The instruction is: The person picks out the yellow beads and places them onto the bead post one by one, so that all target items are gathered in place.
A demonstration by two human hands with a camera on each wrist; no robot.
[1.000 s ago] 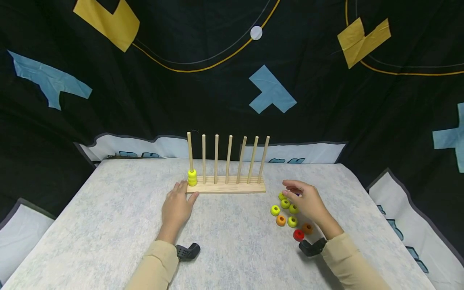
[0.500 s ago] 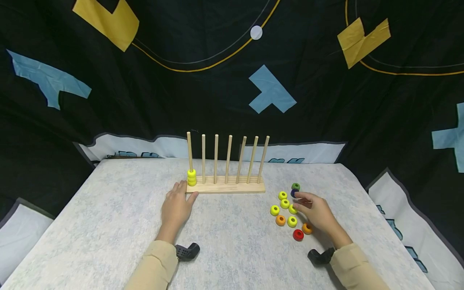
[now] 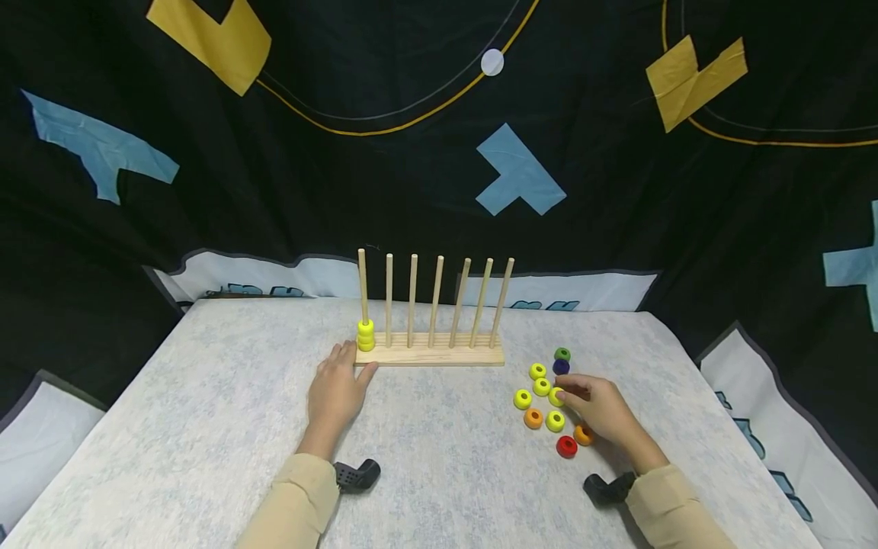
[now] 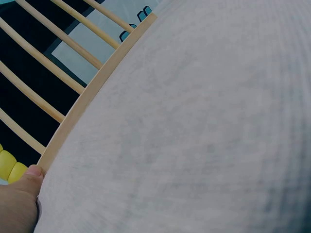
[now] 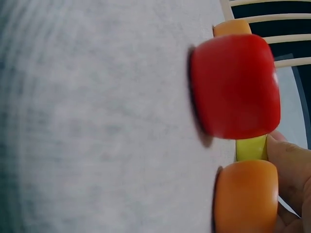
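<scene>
A rounded, bright yellow bead (image 3: 553,398) is pinched by the right hand (image 3: 605,410) beside other loose beads (image 3: 555,425) over the table (image 3: 439,465). The pale wooden rack (image 3: 428,357) is touched by the loosely extended left hand (image 3: 334,390).

Readable words, brands, numbers: found none in any view.
Nine o'clock white strip (image 3: 312,276): bore blue marks (image 3: 286,292), faintly letter-like in the head view, but could not be read.
Three o'clock white strip (image 3: 600,286): carried a similar blue pair (image 3: 562,306), likewise not legible.
Four o'clock white strip (image 3: 737,366): showed more dark-edged blue shapes (image 3: 748,433), cut across and too small to make out as letters.
Left wrist view: caught dark-edged blue figures (image 4: 142,15) near 12 o'clock; spelled nothing recognisable.
</scene>
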